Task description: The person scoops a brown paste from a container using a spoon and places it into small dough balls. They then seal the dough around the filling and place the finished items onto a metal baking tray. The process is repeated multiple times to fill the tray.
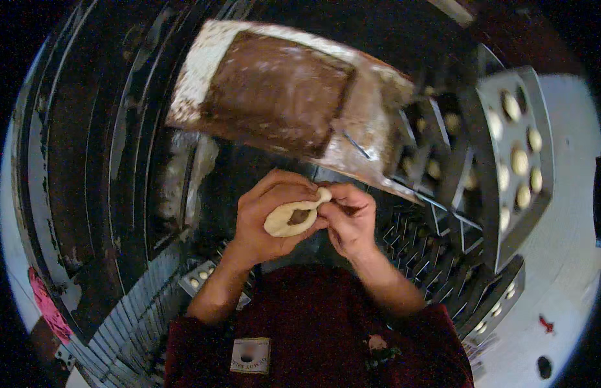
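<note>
A pale oval piece of dough (274, 223) lies in the curled fingers of my left hand (256, 202), in front of my chest. A brownish patch shows in its middle; I cannot tell whether it is filling or the hand behind an opening. My right hand (353, 223) pinches the dough at its right end between thumb and fingers. A small knob of dough stands up there between both hands. Part of the left fingers is hidden behind the dough.
Beyond my hands is a flour-dusted worktop (194, 77) with a dark brown slab (281, 90) and a thin stick (357, 145). At right, a tray (540, 145) of dough pieces stands by stacked racks (436, 252). Another tray (190, 284) sits by my left forearm.
</note>
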`<state>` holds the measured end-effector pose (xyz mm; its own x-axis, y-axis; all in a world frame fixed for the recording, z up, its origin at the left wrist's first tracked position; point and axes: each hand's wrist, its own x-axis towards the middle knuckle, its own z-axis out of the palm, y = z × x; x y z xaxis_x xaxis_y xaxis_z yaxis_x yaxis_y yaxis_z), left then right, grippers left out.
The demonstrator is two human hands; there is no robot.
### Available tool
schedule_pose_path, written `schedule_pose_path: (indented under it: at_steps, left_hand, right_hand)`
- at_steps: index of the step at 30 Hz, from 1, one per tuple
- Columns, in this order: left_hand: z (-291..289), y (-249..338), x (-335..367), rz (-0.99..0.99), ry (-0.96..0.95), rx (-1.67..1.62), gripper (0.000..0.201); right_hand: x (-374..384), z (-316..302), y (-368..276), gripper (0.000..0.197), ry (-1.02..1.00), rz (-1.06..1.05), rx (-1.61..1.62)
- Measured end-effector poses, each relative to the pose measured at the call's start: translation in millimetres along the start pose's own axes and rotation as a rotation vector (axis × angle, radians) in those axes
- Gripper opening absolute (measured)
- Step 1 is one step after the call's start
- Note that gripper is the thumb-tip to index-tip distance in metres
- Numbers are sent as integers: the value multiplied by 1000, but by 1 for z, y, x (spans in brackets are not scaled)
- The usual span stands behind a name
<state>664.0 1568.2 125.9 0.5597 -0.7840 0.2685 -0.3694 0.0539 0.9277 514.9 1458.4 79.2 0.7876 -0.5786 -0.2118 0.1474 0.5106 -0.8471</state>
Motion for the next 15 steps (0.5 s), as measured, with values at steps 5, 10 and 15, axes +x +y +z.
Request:
schedule_pose_path:
  at_steps: [5, 10, 15]
  left_hand:
    - [111, 56, -3, 2, -27, 217, 45]
    - [186, 129, -7, 221, -213, 292, 50]
    - [216, 185, -22, 290, -316, 40, 50]
  right_hand:
    - [-83, -27, -126, 34, 176, -464, -859]
    - [-161, -93, -162, 37, 287, -610, -864]
    - [-201, -107, -191, 31, 312, -743, -740]
